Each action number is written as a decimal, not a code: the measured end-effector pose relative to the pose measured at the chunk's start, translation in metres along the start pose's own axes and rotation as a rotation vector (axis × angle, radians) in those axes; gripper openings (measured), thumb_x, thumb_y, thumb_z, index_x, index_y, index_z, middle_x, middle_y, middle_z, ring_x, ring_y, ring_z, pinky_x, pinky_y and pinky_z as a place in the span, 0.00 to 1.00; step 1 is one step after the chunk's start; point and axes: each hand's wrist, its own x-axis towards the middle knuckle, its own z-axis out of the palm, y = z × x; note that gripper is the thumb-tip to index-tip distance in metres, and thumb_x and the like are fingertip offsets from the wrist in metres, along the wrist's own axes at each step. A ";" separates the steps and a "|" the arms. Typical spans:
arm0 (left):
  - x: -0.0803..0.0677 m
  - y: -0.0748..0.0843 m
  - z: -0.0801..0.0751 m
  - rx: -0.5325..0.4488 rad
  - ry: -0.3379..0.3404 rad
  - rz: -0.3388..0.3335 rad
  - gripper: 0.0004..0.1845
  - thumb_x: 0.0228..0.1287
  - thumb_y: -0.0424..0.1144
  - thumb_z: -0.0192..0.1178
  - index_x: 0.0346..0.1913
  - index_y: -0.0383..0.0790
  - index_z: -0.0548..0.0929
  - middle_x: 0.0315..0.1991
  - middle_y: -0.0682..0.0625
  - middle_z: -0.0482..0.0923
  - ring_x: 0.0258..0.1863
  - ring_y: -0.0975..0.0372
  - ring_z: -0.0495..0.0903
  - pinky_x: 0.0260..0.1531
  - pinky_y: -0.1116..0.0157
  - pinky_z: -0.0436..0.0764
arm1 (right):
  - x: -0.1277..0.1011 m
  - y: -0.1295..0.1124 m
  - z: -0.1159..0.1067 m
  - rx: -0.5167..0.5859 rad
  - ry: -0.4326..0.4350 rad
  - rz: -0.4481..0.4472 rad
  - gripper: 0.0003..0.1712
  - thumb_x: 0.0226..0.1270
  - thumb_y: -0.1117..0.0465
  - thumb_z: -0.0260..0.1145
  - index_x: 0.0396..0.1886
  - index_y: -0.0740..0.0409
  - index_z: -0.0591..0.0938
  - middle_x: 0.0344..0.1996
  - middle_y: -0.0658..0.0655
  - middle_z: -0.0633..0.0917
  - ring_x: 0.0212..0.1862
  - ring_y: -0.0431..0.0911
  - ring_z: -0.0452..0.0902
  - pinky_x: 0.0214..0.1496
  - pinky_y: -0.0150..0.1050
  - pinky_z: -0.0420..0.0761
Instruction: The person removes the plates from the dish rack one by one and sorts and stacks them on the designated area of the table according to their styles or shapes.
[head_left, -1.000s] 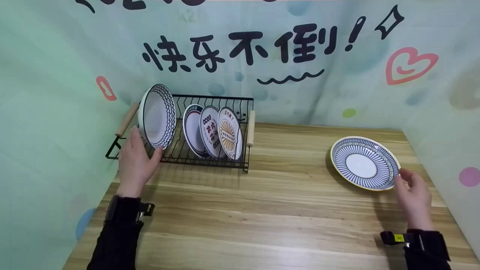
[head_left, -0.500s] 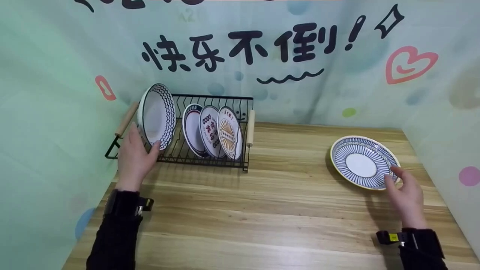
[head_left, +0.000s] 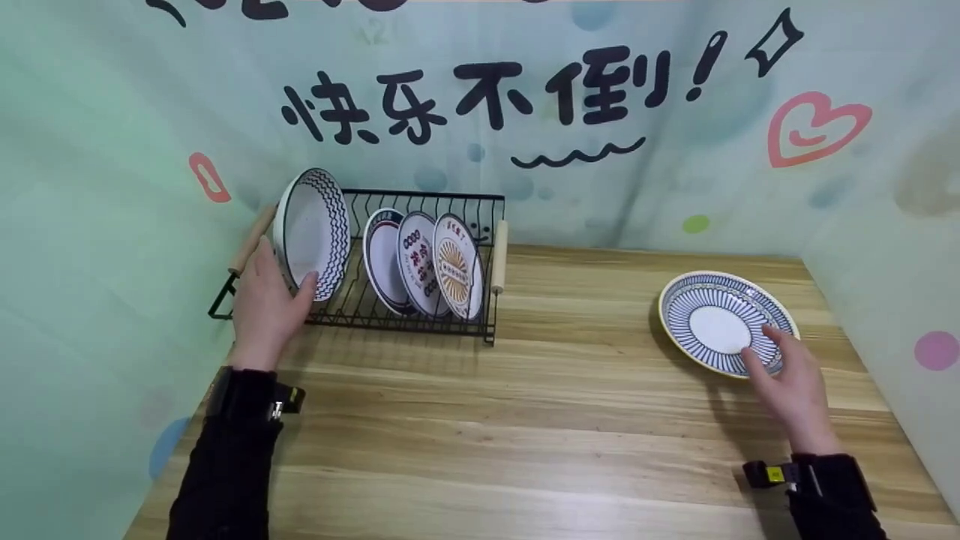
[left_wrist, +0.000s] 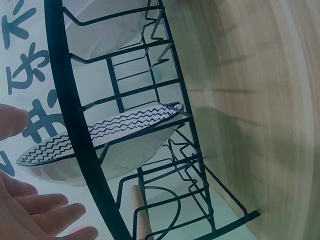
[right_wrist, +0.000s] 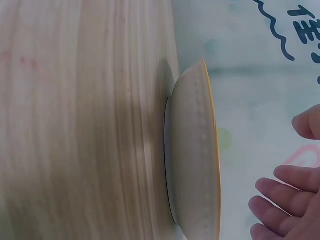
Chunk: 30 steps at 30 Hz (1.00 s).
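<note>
My left hand reaches to a white bowl with a black zigzag rim, which stands on edge at the left end of a black wire dish rack. The thumb lies in front of the bowl's lower rim and the fingers behind it. In the left wrist view the fingers are straight and spread beside the bowl, with a small gap showing. My right hand hovers over the near rim of a blue striped plate lying flat on the table. In the right wrist view its fingers are extended just off the yellow-edged plate.
Three smaller plates stand upright in the rack to the bowl's right. The rack has wooden handles at both ends. Bare wooden tabletop spreads between my hands. Printed walls close the table in at the back, left and right.
My left hand has slid up and forward against the bowl's lower rim. My right hand has moved left and forward, from beside the plate's rim to over it.
</note>
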 end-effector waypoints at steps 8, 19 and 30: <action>0.010 -0.001 -0.002 -0.045 0.012 -0.023 0.46 0.62 0.40 0.65 0.75 0.26 0.51 0.68 0.26 0.62 0.64 0.34 0.65 0.59 0.35 0.68 | 0.003 -0.007 0.008 -0.020 -0.046 -0.079 0.34 0.68 0.58 0.65 0.66 0.75 0.67 0.62 0.78 0.70 0.64 0.73 0.61 0.67 0.68 0.58; 0.018 0.006 0.001 -0.054 0.021 -0.028 0.48 0.62 0.40 0.65 0.77 0.32 0.48 0.69 0.26 0.60 0.62 0.33 0.67 0.56 0.34 0.71 | 0.002 -0.015 0.022 -0.006 0.000 -0.210 0.37 0.59 0.64 0.69 0.65 0.77 0.68 0.57 0.79 0.73 0.60 0.73 0.64 0.63 0.68 0.61; 0.021 0.008 0.002 -0.012 -0.046 -0.096 0.49 0.65 0.42 0.63 0.76 0.24 0.44 0.65 0.20 0.61 0.58 0.30 0.69 0.52 0.33 0.74 | 0.000 -0.026 0.032 -0.018 -0.029 -0.276 0.36 0.58 0.64 0.70 0.64 0.75 0.69 0.58 0.77 0.74 0.60 0.71 0.65 0.62 0.67 0.63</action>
